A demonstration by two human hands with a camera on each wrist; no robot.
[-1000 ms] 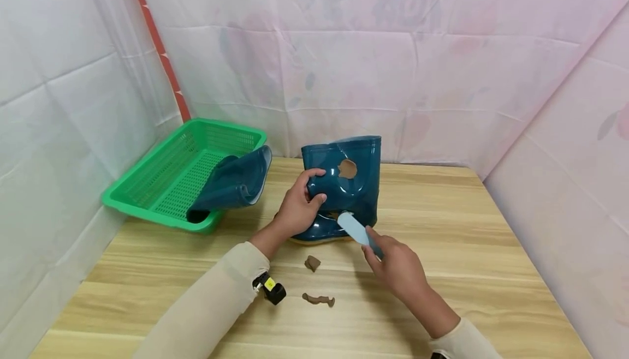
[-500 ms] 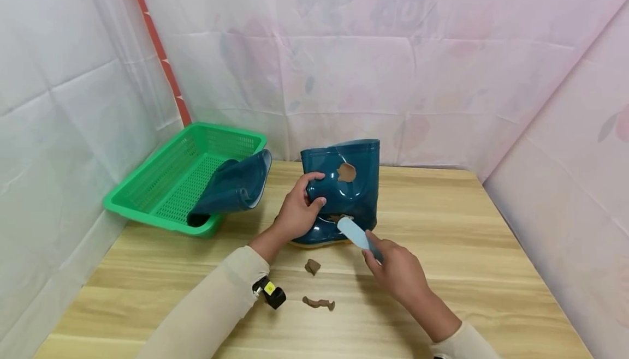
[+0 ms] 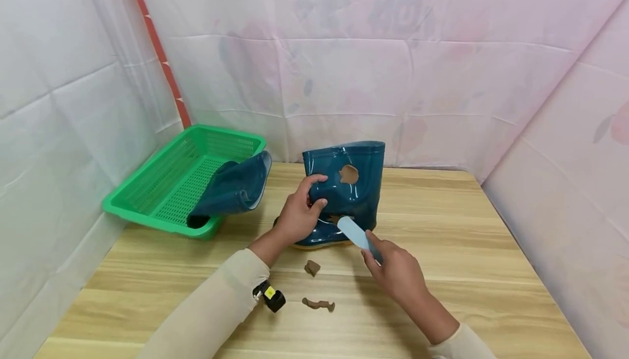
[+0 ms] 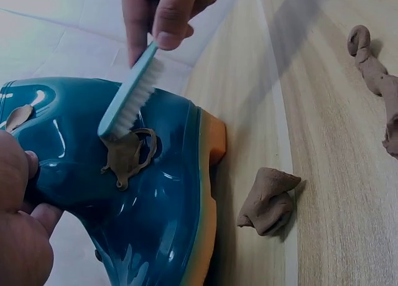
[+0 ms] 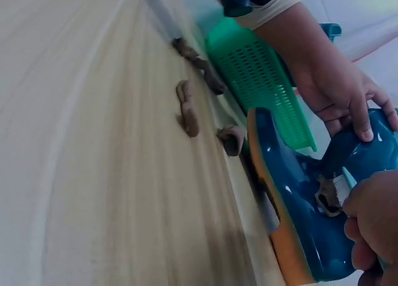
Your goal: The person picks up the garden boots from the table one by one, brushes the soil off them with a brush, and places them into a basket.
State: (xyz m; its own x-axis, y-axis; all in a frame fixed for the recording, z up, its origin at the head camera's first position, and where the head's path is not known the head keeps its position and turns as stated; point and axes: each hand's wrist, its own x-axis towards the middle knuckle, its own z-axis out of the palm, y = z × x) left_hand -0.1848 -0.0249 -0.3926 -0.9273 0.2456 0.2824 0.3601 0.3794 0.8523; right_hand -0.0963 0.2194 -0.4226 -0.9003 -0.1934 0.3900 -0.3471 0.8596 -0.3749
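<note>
A shiny dark blue rain boot [image 3: 348,198] with a yellowish-orange sole stands on the wooden table in the head view. My left hand [image 3: 297,211] grips its shaft from the left, thumb and fingers around the front. Between the fingers of my right hand [image 3: 399,271] is a light blue scrubbing brush [image 3: 354,232]. In the left wrist view, the white bristles [image 4: 138,99] meet a patch of brown clay-like stuff [image 4: 127,156] low on the boot's side. A rounder brown patch [image 3: 349,174] sticks higher on the shaft.
A second blue boot [image 3: 233,181] lies slanted in a green plastic basket [image 3: 147,221] at the left, its shaft over the rim. A brown lump [image 3: 312,267] and a twisted brown strip [image 3: 318,304] lie in front of the standing boot. Cloth walls enclose the table.
The boot's shaft has tipped slightly to the right in my left hand's grip. The brush stays at the lower brown patch with only a tiny shift.
</note>
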